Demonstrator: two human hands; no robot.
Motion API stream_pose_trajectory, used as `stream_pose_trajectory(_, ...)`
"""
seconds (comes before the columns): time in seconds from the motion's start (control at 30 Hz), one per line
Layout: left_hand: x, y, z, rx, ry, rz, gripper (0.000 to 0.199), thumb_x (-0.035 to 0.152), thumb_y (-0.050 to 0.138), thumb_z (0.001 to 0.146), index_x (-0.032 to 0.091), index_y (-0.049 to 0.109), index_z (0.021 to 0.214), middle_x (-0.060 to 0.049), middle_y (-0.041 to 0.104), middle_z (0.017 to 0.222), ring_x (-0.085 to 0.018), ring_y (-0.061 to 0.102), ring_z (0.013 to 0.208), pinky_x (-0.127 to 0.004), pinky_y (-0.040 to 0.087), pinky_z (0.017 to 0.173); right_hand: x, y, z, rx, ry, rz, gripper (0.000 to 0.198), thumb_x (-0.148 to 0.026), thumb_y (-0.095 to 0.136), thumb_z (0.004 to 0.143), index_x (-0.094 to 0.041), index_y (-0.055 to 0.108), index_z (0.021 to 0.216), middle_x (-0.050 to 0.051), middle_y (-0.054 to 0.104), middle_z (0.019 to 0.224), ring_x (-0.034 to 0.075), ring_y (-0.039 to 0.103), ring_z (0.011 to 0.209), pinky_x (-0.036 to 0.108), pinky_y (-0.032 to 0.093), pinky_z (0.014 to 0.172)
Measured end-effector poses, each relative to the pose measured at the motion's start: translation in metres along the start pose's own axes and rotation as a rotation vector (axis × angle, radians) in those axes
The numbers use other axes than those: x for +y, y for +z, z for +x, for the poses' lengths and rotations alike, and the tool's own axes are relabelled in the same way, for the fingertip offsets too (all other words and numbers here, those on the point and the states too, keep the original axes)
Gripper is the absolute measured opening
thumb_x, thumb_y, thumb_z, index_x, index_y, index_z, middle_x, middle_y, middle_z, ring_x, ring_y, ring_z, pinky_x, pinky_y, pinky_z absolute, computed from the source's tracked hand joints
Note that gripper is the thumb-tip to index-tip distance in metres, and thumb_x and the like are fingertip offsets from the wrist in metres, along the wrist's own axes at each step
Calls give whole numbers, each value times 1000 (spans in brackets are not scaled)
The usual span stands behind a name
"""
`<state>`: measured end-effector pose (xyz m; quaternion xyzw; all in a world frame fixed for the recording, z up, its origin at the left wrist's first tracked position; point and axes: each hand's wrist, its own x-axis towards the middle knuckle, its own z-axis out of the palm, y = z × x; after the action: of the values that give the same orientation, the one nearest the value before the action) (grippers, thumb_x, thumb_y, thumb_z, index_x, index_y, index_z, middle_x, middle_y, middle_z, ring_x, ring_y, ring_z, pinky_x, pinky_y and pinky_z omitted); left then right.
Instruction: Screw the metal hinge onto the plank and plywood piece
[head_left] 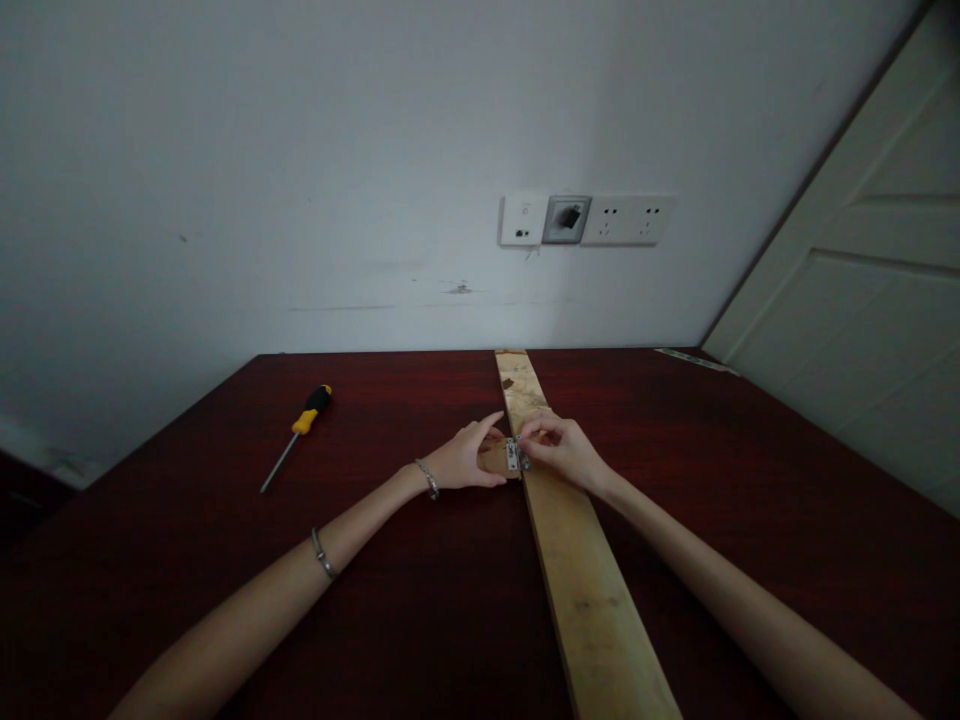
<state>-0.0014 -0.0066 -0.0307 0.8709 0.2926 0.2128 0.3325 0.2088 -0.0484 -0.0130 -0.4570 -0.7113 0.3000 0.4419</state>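
Note:
A long pale wooden plank point(592, 580) runs from the front edge of the view to the wall. Against its left side sits a small wooden block point(495, 458), held in my left hand point(465, 455), thumb and fingers around it. A small silver metal fitting with holes point(513, 454) lies across the seam between block and plank; its exact kind is hard to make out. Over its right part is my right hand point(562, 450), fingertips pinched together at the metal. Whatever is between those fingertips is too small to name.
A yellow and black screwdriver point(304, 425) lies on the dark red table point(375, 620) to the left. At the back right edge lies a thin pale strip point(697, 361). The white wall behind carries sockets point(622, 220). A white panelled door point(862, 260) stands at right.

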Motion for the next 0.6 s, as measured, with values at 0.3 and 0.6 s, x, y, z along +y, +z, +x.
stream_pose_trajectory(0.3,-1,0,1,-4,27,26,99,33,77,64,16,20,144,-15,52,125,-29,49,115,-47,35,102,6,7,-4,0,-39,-62,3,-26,67,72,-23,69,72,3,57,90,17,53,87,32,42,78)
stream_pose_trajectory(0.6,-1,1,1,-5,34,44,98,33,76,65,17,20,144,-15,52,125,-29,49,114,-47,36,101,10,11,-6,-21,-83,-77,3,-20,68,71,-23,70,72,4,53,93,20,52,97,38,39,91)
